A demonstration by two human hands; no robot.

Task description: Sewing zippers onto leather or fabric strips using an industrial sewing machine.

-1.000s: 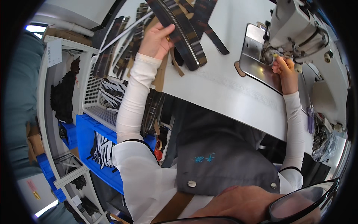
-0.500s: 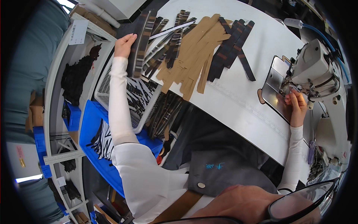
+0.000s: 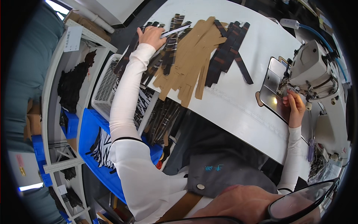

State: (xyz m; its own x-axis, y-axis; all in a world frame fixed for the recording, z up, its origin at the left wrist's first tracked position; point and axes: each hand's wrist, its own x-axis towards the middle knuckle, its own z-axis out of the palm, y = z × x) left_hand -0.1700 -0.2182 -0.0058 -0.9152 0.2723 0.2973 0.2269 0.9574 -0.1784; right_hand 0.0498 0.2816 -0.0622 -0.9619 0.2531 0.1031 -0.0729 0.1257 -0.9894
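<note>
My left hand [image 3: 152, 36] lies over the far-left end of a pile of plaid fabric strips [image 3: 172, 52], fingers stretched out and thumb apart. A narrow white strip [image 3: 175, 31] sticks out beside its fingers. Under my left wrist, dark plaid strips [image 3: 126, 56] lie along the table's left edge, partly covered by my sleeve. My right hand [image 3: 295, 105] is at the sewing machine [image 3: 311, 65], thumb and fingers pinched together beside the needle area. Whatever is between those fingertips is too small to make out.
Brown strips [image 3: 190, 56] and dark strips [image 3: 226, 56] lie on the white table [image 3: 238, 112]. Below its left edge are a white basket [image 3: 102, 87] and a blue bin [image 3: 87, 145] holding strips. A shelf rack [image 3: 50, 123] stands at the left.
My left hand has let go of the dark plaid strips at the table's left edge and moved right onto the pile. My right hand stays at the sewing machine.
</note>
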